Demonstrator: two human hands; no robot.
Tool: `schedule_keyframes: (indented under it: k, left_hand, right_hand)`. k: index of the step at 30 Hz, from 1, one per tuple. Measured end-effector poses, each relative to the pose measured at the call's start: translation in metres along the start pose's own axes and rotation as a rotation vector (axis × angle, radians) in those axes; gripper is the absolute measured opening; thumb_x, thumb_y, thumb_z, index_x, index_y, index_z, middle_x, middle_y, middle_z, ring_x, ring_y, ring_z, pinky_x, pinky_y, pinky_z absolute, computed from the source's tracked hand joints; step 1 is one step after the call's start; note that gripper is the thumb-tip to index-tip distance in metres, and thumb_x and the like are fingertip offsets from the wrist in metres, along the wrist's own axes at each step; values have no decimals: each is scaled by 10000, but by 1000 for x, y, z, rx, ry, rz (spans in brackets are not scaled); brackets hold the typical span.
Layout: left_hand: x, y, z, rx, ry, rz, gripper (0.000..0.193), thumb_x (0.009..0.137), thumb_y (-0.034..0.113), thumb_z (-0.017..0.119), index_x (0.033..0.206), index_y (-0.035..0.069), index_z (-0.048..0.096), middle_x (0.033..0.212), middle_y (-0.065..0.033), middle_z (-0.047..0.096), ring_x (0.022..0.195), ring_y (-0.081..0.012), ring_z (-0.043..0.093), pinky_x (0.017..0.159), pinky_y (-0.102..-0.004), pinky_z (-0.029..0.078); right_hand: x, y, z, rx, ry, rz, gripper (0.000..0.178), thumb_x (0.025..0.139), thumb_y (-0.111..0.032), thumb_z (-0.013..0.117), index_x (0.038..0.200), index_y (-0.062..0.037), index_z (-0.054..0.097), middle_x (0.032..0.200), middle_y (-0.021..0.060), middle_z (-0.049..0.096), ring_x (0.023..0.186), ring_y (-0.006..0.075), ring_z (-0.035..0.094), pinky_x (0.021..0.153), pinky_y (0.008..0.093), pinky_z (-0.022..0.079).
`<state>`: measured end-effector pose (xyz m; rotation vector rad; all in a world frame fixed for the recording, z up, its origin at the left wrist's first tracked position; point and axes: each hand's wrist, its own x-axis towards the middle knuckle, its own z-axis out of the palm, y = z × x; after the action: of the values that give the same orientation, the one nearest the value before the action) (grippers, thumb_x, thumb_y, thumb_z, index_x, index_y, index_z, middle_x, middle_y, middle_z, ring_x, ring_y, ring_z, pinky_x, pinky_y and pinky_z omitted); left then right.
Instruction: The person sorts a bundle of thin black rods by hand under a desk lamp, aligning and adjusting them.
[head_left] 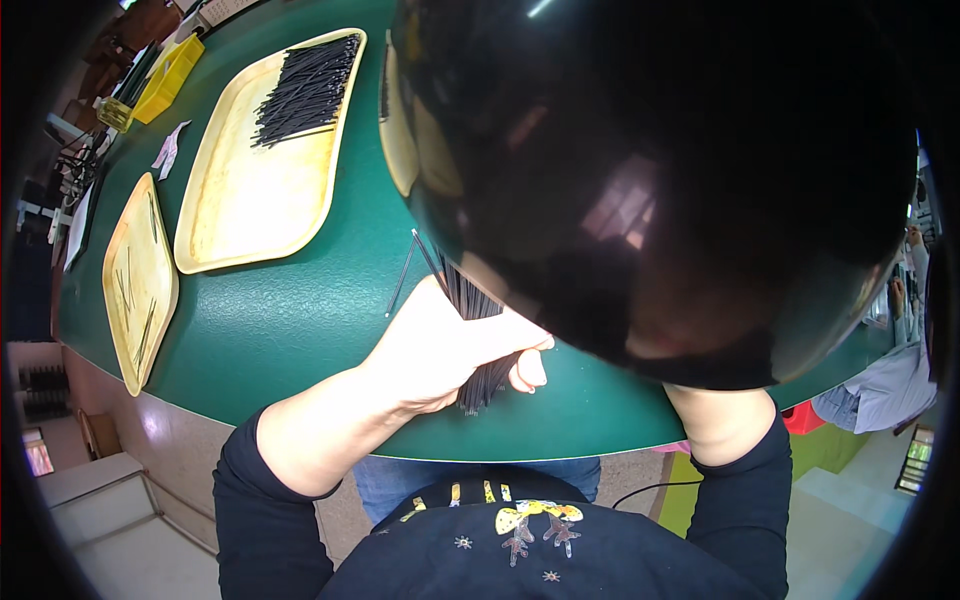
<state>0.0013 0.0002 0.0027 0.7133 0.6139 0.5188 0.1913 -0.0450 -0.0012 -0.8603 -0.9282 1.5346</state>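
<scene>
My left hand (450, 335) is wrapped round a bundle of thin black wires (485, 390) over the near part of the table. The lower ends stick out beneath my fingers; the upper ends run up behind a large glossy black dome (640, 190). A couple of stray wires (403, 272) slant out beside that hand, above its thumb side. Only the wrist of my right arm (725, 425) shows, below the dome's lower right rim. The dome hides my right hand and its fingers, and whatever is in them.
The green table (270, 340) carries a large cream tray (250, 200) with a pile of black wires (312, 88) at its far end. Left of it lies a smaller tray (140, 290) holding a few thin wires. A yellow bin (170, 78) stands at the far left, near a crumpled wrapper (170, 150).
</scene>
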Motion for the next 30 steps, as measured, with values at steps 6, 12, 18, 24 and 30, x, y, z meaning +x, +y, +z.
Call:
schedule_keyframes:
  k: [6,12,18,24,30]
  left_hand:
    - [0,0,1,5,5,-30,95,697,9,589,712,-84,583,596,-152,578,505,-175,576,493,-250,494]
    - [-1,3,0,-33,19,-85,106,706,25,589,682,-77,576,542,-127,552,453,-161,551,409,-225,456]
    - [-2,1,-6,-48,31,-60,129,714,44,575,661,-73,566,489,-102,514,357,-122,454,319,-195,321]
    - [-1,-2,-9,-132,16,-55,115,718,44,569,680,-65,568,491,-103,513,350,-121,443,318,-193,308]
    - [2,-2,-10,-159,-44,-87,104,720,36,561,697,-65,569,522,-121,528,356,-155,473,317,-224,355]
  right_hand:
    - [6,7,-24,-479,-248,-270,563,576,44,671,1086,46,432,1061,135,487,948,215,497,809,283,407]
    - [18,-1,-30,-801,-488,-554,626,558,31,683,1116,49,400,1104,132,461,994,214,470,843,289,381]
    - [20,19,-14,-477,-196,-684,696,521,-12,719,1126,59,382,1117,134,452,1013,203,451,857,300,369]
    - [19,23,-20,-205,-254,-549,734,526,-25,728,1147,60,347,1122,135,444,1017,204,447,856,300,368]
    - [18,15,-12,-356,-100,-631,663,528,-27,723,1103,55,403,1076,128,481,972,196,477,837,295,388]
